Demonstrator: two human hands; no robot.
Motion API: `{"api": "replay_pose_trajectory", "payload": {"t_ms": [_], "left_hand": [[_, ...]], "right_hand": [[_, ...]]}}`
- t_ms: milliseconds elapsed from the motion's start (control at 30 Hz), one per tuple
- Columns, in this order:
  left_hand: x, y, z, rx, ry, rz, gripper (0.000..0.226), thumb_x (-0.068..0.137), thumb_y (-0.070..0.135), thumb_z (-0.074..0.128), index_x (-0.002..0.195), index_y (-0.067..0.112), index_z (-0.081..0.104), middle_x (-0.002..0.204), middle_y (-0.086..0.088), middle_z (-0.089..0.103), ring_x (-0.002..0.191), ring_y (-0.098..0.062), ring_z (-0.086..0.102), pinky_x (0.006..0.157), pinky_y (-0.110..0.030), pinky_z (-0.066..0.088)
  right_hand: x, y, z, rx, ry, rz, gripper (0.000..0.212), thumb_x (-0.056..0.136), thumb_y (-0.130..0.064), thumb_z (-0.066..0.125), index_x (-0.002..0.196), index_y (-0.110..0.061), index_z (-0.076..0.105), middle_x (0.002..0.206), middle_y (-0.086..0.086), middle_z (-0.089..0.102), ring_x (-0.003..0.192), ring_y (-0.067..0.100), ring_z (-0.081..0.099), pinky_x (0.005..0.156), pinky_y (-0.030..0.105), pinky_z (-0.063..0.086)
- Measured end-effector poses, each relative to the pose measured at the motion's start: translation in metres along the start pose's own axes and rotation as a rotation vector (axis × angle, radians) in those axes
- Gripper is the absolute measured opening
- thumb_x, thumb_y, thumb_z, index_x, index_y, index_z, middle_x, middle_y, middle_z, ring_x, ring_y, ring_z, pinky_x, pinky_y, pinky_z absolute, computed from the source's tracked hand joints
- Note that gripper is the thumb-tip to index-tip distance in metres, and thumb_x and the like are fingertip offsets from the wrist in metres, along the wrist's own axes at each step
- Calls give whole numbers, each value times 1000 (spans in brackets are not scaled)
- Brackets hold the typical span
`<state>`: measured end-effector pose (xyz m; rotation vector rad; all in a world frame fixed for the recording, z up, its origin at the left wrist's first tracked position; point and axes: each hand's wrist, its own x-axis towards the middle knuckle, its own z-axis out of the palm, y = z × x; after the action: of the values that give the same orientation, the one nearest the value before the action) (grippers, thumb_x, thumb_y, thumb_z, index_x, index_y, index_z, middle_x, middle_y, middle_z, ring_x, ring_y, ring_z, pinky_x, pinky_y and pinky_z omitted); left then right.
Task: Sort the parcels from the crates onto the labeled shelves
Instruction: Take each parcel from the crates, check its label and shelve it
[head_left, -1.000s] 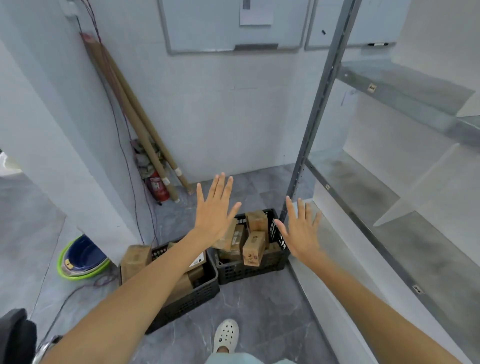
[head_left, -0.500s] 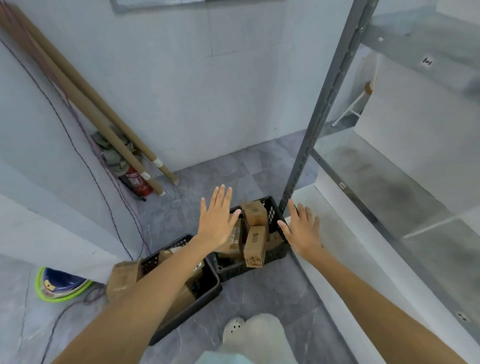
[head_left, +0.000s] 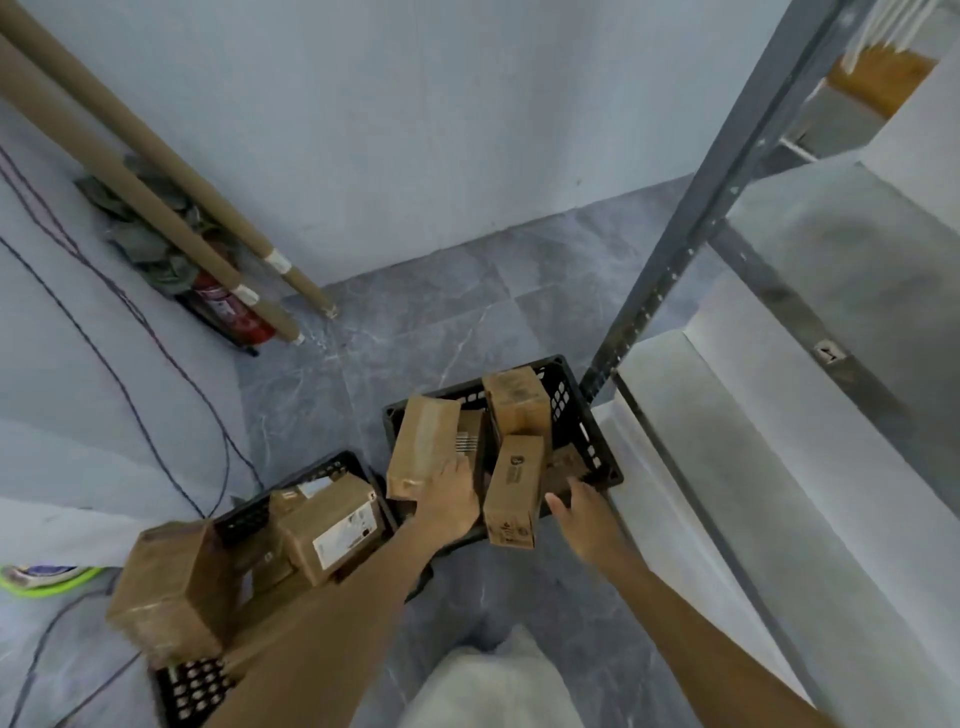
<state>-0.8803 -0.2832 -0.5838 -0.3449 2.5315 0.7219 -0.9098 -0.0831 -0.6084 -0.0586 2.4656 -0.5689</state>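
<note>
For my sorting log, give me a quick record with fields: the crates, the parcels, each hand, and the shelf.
crates: left crate and right crate, black, on floor
parcels: brown boxes in both
left hand: on leaning parcel in right crate, grip unclear
right hand: open, beside tall parcel
shelf: right of right crate
</note>
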Motion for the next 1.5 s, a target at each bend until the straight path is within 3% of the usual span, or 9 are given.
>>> {"api": "replay_pose_trajectory", "payload": {"t_ms": [300,400,533,733,833,967,1100,1367,1500], "left_hand": [[101,-39,139,-822,-284,-344,44,90,3,57,131,-4,44,125,-29,55,116,-39,53,101,-49,44],[101,-41,159,-1122,-264,-458,47,89,-8,54,134,-4,41,127,-29,53,110,-33,55,85,-39,50],[70,-42,143,-996,-143,-397,39,88,-6,54,124,3,42,110,-12,59,95,-16,58,72,-23,51],[13,12,38,-918,6,-163,30,89,-16,40,116,-4,43,109,-10,55,104,-20,54,72,-19,51],[-21,58,-42,-930,99,-64,23,89,-14,44,101,5,51,102,-7,59,94,-17,57,78,-26,52],[-73,119,-157,-919,289,96,31,90,-14,44,110,7,54,107,1,58,97,-7,57,76,-8,47],[-121,185,-264,-878,496,297,31,85,-9,56,106,15,59,103,12,59,96,9,52,76,4,38],[-179,264,-382,-771,706,614,25,81,6,68,94,27,62,111,-4,61,104,-14,57,95,-26,44],[-192,281,-398,-755,722,688,26,79,8,70,96,25,62,111,-2,59,104,-9,55,90,-13,42]], "right_hand": [[106,50,114,467,-210,191,44,101,-28,39,140,-8,38,138,11,50,127,27,47,76,11,40],[108,51,135,606,-235,273,40,99,-16,44,137,-4,39,136,15,51,123,29,51,95,32,46],[78,40,126,727,-175,280,29,97,-13,48,126,-9,45,122,13,60,108,24,60,95,42,50],[9,-12,30,873,0,225,16,96,-4,46,90,-19,48,106,10,62,89,14,62,67,28,52],[-25,-49,-52,949,82,145,14,96,-6,48,93,-19,51,107,9,63,96,20,63,75,35,56],[-72,-115,-174,1019,163,-10,15,98,-13,47,91,-25,53,108,6,64,96,19,62,81,41,55],[-123,-176,-281,1088,255,-217,8,96,-24,51,100,-30,54,100,-9,62,87,2,61,64,19,52],[-206,-243,-393,1105,420,-516,63,82,-31,72,134,-13,42,124,5,58,113,18,58,99,39,49],[-221,-253,-406,1129,483,-522,83,72,-33,81,137,-14,33,127,2,52,115,14,54,100,33,48]]}}
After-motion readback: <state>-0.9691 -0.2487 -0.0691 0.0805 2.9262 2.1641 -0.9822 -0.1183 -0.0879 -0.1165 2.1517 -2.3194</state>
